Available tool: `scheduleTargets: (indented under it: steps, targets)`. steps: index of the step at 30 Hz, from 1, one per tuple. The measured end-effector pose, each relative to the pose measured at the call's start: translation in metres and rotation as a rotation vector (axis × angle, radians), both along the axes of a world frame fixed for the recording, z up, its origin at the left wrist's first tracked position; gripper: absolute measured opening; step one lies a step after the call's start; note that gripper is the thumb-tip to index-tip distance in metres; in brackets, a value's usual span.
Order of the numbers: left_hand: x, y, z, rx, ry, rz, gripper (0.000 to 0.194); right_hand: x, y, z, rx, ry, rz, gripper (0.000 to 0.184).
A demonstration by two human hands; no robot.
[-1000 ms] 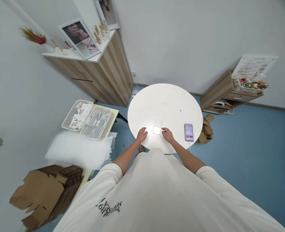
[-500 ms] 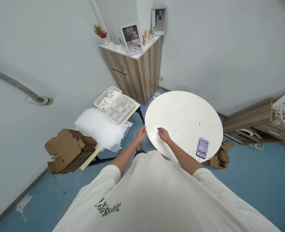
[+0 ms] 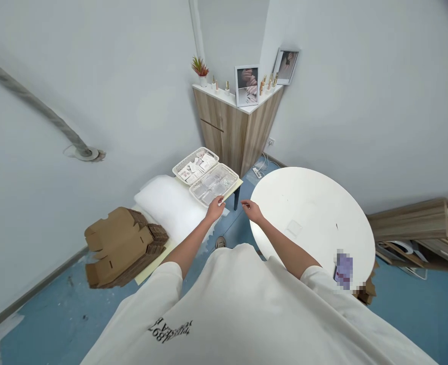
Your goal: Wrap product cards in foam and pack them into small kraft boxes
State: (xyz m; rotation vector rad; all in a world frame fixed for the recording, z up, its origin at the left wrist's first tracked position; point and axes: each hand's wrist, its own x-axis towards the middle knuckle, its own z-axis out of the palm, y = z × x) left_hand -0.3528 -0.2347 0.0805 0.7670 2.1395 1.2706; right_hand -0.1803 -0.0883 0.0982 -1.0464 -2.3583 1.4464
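Observation:
My left hand (image 3: 215, 208), empty with its fingers apart, hovers by the front corner of a white basket (image 3: 198, 194) on the side table. In that basket lie several clear plastic boxes (image 3: 217, 181). A second white basket (image 3: 176, 170) behind it holds small printed cards (image 3: 196, 168). My right hand (image 3: 251, 210) is at the left edge of the round white table (image 3: 311, 197). Its fingers are loosely bent and apart, with nothing visible in them. A clear plastic case (image 3: 294, 228) lies on the round table, right of that hand.
White foam sheets (image 3: 166, 205) and a stack of flat brown cartons (image 3: 121, 246) share the side table. A phone (image 3: 343, 271), its screen blurred, lies on the round table. A wooden cabinet (image 3: 226, 129) with framed pictures stands behind. Blue floor (image 3: 233, 228) shows between the tables.
The view has swung left, toward the side table. Both hands have moved left, away from the clear case on the round table; my left hand has come to the baskets.

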Motion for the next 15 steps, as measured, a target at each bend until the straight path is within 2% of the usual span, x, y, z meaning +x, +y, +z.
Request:
scheduleTargets:
  steps: [6,11,15]
  targets:
    - [-0.104,0.004,0.003,-0.009,0.065,-0.007,0.037,-0.092,0.000,0.005,0.049,0.010,0.018,0.031]
    - [-0.160,0.004,0.000,-0.038,0.102,-0.024,0.039,-0.149,-0.003,0.006,0.040,-0.015,0.062,0.032]
    - [-0.200,-0.001,-0.002,-0.158,0.238,-0.011,0.043,-0.186,-0.006,0.006,0.041,-0.023,0.110,0.032]
